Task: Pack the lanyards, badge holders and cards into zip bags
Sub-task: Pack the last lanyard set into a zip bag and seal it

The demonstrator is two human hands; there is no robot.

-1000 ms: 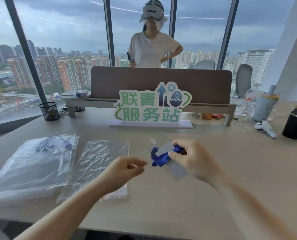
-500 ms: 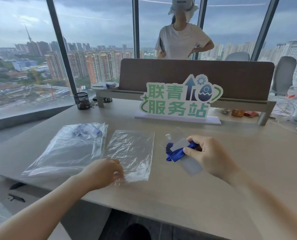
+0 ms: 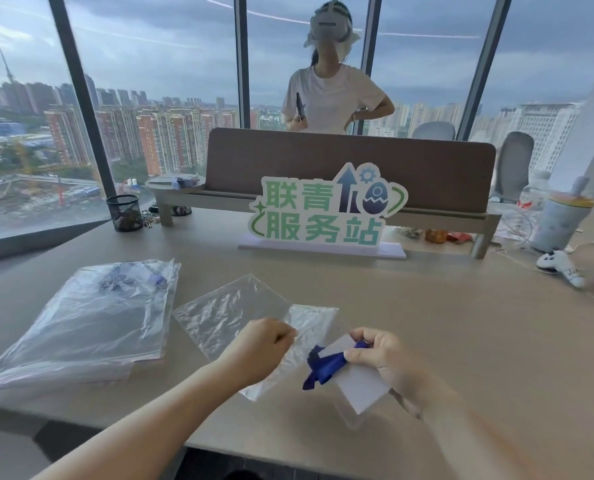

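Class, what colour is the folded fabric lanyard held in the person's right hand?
Dark blue lanyard, gripped in the right hand; clearest in the head view.

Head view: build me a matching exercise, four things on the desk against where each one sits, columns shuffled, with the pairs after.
Things
1. zip bag
2. blue lanyard
3. mesh pen cup
4. white controller

Places
A. far left of the desk, near the window
B. pinched by the left hand
C. right side of the desk, beside a pale tumbler
D. held with a white card in the right hand

Pairs: 1-B, 2-D, 3-A, 4-C
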